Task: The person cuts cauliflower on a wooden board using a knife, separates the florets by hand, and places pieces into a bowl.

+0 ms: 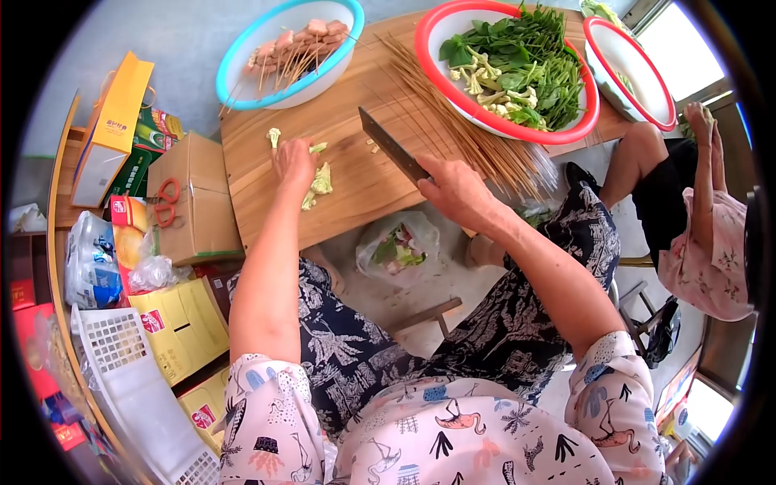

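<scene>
My right hand (461, 192) is wrapped around the handle of a kitchen knife (392, 147). Its dark blade points up and left over the wooden table (347, 206). My left hand (295, 162) is closed on the tabletop around a piece of cauliflower (318, 148), whose pale end pokes out by the fingers; the rest is hidden. Just beyond those fingers a small cauliflower floret (274, 137) shows. A larger cauliflower chunk (321, 181) lies beside my left wrist. Small cut bits (372, 146) are scattered left of the blade.
A blue-rimmed basin (283, 99) holds skewered meat. Long bamboo skewers (469, 129) lie beside a red-rimmed basin (586, 113) of greens and cauliflower. Another red-rimmed basin (638, 89) stands right, near a seated person (703, 226). Below hangs a plastic bag (396, 250) of scraps; boxes (194, 202) stand left.
</scene>
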`<control>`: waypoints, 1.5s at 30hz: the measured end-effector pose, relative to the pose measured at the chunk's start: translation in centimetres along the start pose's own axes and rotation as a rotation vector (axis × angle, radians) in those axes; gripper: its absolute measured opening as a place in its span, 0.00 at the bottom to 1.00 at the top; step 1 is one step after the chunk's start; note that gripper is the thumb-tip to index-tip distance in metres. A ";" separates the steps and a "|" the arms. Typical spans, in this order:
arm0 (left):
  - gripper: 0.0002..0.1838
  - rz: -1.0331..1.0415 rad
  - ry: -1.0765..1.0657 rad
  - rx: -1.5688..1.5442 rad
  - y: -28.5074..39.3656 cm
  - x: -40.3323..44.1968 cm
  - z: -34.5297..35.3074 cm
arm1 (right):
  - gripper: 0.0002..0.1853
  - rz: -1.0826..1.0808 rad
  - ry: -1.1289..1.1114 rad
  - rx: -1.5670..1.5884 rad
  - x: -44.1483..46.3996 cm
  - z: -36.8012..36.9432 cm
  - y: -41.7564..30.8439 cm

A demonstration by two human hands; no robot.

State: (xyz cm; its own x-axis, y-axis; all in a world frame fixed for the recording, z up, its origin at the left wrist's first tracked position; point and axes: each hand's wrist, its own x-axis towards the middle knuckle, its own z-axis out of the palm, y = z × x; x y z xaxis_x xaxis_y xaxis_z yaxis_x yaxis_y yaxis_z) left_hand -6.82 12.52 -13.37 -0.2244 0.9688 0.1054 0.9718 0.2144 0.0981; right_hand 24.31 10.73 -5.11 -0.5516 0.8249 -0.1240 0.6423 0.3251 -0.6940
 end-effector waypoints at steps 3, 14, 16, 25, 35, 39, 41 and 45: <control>0.07 -0.132 -0.080 -0.114 1.5 0.1 0.1 | 0.12 -0.003 0.001 0.003 -0.1 -0.1 -0.1; 0.11 0.119 0.089 -0.389 7.1 -4.8 1.5 | 0.16 0.019 -0.077 -0.070 -0.2 1.1 -0.4; 0.11 0.061 0.021 -0.421 7.3 -4.9 1.3 | 0.16 0.024 -0.099 -0.097 -0.1 1.4 -0.3; 0.09 0.035 0.023 -0.388 7.3 -4.8 2.3 | 0.09 -0.046 -0.060 -0.156 0.0 2.0 -0.5; 0.09 0.060 0.025 -0.353 6.7 -4.6 3.4 | 0.07 -0.048 -0.069 -0.252 0.4 3.0 -0.5; 0.07 0.091 0.071 -0.357 6.6 -4.7 3.4 | 0.07 -0.050 -0.100 -0.270 1.2 3.6 -0.3; 0.06 0.095 0.075 -0.351 6.6 -4.6 3.4 | 0.08 -0.060 -0.094 -0.257 1.6 4.1 -0.1; 0.05 0.108 0.038 -0.370 6.7 -4.7 2.9 | 0.07 -0.041 -0.104 -0.282 2.1 4.4 -0.4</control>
State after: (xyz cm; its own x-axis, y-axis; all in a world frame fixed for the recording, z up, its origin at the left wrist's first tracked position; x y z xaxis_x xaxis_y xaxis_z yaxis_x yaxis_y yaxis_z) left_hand 0.91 9.77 -16.03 -0.1315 0.9765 0.1710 0.8999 0.0452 0.4337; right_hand 20.52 10.24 -8.22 -0.6223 0.7612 -0.1823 0.7329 0.4849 -0.4772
